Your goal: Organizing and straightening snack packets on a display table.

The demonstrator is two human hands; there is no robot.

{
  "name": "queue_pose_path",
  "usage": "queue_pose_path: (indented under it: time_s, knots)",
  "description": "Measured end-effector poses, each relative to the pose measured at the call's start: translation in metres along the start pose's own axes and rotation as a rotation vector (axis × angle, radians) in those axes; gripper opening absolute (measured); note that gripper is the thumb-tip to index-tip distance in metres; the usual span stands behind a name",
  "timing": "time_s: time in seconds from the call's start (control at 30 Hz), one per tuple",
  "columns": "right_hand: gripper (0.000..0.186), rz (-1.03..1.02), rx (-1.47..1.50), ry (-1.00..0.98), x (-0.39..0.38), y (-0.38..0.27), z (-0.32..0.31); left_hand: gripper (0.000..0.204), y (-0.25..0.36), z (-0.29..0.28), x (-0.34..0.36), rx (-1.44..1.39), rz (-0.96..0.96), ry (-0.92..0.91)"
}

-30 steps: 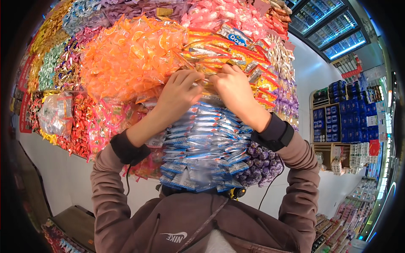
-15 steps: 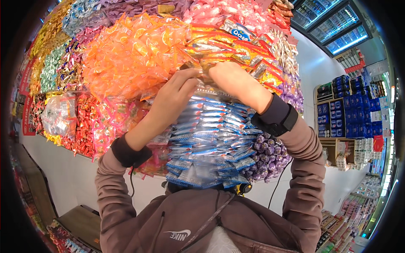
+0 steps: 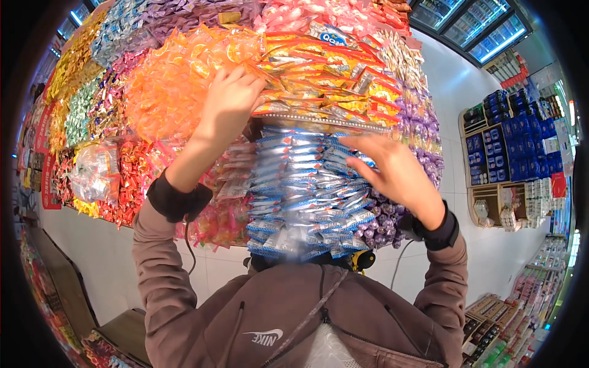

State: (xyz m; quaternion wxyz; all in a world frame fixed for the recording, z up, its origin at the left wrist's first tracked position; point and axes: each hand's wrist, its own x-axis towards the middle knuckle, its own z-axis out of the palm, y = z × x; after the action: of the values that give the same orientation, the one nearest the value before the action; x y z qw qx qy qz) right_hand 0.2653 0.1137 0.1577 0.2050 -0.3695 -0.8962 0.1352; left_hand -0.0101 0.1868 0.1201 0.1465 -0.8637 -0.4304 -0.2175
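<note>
My left hand [image 3: 230, 101] reaches to where a heap of orange-wrapped candies [image 3: 178, 80] meets rows of yellow-and-red snack packets [image 3: 343, 67]. Its fingers curl inward at the edge of those packets, and what they grip, if anything, is hidden. My right hand [image 3: 389, 168] hovers over the right side of the stacked blue-and-white packets [image 3: 307, 202], fingers apart and nothing held. A dotted divider strip [image 3: 325, 122] separates the yellow packets from the blue ones.
Purple-wrapped round candies [image 3: 383, 224] border the blue packets at right. A clear plastic bag [image 3: 95, 175] lies among red candies [image 3: 132, 178] at left. Shelves with blue packs [image 3: 524, 147] and lit fridges [image 3: 485, 30] stand off to the right. A dark cable [image 3: 402, 264] hangs below my right forearm.
My hands were close together over the front of the yellow packets. The left has moved up and left toward the orange candies; the right has drawn back, right and nearer, with fingers spread.
</note>
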Motion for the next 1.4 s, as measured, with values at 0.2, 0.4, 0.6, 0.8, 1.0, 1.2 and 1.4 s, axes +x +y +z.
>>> queue_pose_path:
  time_s: [0.2,0.4,0.6,0.8,1.0,1.2,1.4]
  knots:
    - [0.025,0.182,0.175,0.018,-0.078,-0.019,0.018,0.022,0.01,0.013,0.016,0.094,0.034,-0.185]
    - [0.025,0.338,0.344,0.145,-0.116,-0.024,0.038,0.013,0.005,0.021,0.042,-0.078,-0.106,-0.269]
    - [0.026,0.389,0.396,0.083,-0.121,-0.028,0.045,0.012,-0.003,0.019,0.056,-0.024,0.014,-0.294]
    - [0.022,0.317,0.401,0.151,-0.12,-0.031,0.061,0.012,-0.003,0.032,0.047,-0.088,0.005,-0.376]
    - [0.021,0.283,0.411,0.127,-0.118,-0.029,0.066,0.011,-0.009,0.038,0.037,-0.119,0.069,-0.39]
    - [0.021,0.383,0.463,0.165,-0.116,-0.018,0.064,0.012,-0.005,0.038,0.036,-0.13,0.034,-0.332]
    - [0.021,0.443,0.461,0.227,-0.121,-0.011,0.059,0.022,-0.005,0.043,0.036,-0.07,0.041,-0.366]
